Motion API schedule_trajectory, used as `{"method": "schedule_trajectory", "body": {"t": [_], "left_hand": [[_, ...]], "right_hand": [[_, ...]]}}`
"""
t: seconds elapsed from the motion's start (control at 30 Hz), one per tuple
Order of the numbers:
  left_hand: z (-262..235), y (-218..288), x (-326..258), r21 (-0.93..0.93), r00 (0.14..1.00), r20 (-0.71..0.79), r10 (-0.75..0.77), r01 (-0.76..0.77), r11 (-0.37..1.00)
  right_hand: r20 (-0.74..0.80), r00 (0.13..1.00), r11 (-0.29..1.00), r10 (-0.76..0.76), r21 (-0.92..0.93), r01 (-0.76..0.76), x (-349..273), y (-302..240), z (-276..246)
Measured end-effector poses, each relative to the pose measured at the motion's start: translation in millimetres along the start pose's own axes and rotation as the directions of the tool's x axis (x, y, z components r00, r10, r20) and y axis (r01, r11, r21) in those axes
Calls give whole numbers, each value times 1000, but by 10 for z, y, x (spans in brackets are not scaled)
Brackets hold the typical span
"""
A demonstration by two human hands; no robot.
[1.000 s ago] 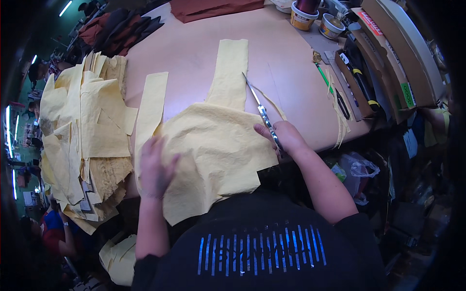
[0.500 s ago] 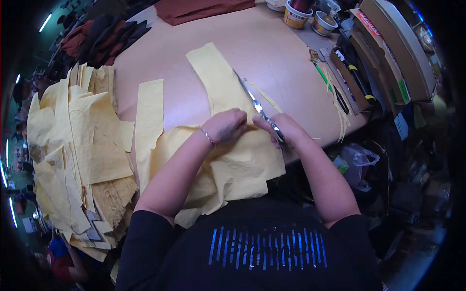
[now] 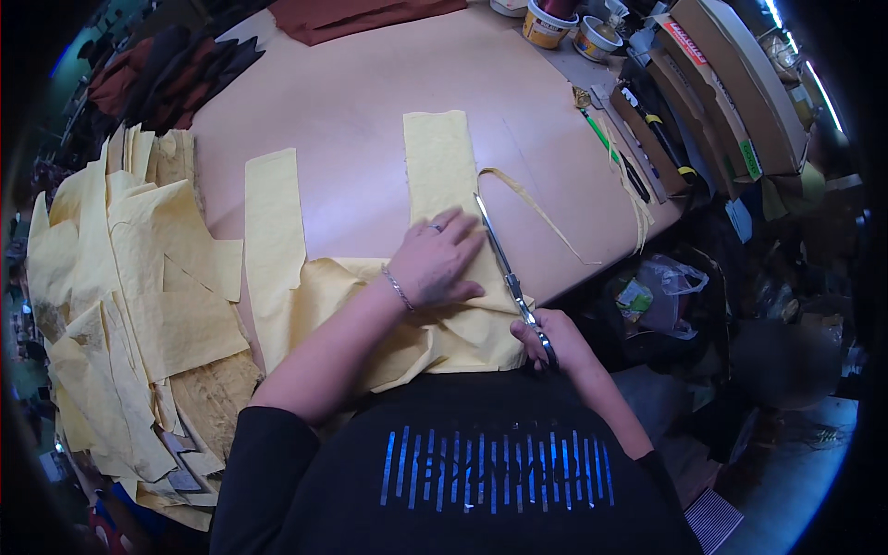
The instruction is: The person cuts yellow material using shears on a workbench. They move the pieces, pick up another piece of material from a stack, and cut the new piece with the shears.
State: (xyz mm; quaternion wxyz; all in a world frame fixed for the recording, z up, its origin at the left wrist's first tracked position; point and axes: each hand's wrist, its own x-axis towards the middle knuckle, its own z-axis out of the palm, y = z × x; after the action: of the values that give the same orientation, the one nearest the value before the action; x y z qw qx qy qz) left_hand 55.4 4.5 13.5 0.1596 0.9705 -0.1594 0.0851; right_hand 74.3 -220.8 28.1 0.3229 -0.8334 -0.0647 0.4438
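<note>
Left hand [image 3: 442,262] flat, fingers spread, pinning the yellow cloth [image 3: 435,185] to the bench [image 3: 351,120]. Right hand [image 3: 546,338] clenched round the scissors [image 3: 507,273], blades running along the cloth's right edge. Thin offcut strip [image 3: 536,208] curls away just beside the blades. Cloth looks light, limp, prob. shifts easily, so press it flat close to the cut line, not at the loose edge. Cut pieces [image 3: 129,277] stacked on the left.

Tailoring workshop, large cutting table [image 3: 351,120], stacked yellow fabric pieces [image 3: 120,277], scissors [image 3: 507,268], cluttered tool shelf [image 3: 684,102]
</note>
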Motion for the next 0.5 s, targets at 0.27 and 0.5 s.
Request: {"method": "schedule_trajectory", "body": {"t": [0.27,0.5], "left_hand": [[85,-150,73,-117,951,-29,-309,304,946],[185,-172,214,-145,949,65,-309,316,938]], "right_hand": [[65,998,997,-23,72,18,326,-229,-188],[117,993,993,-28,121,14,369,-233,-323]]}}
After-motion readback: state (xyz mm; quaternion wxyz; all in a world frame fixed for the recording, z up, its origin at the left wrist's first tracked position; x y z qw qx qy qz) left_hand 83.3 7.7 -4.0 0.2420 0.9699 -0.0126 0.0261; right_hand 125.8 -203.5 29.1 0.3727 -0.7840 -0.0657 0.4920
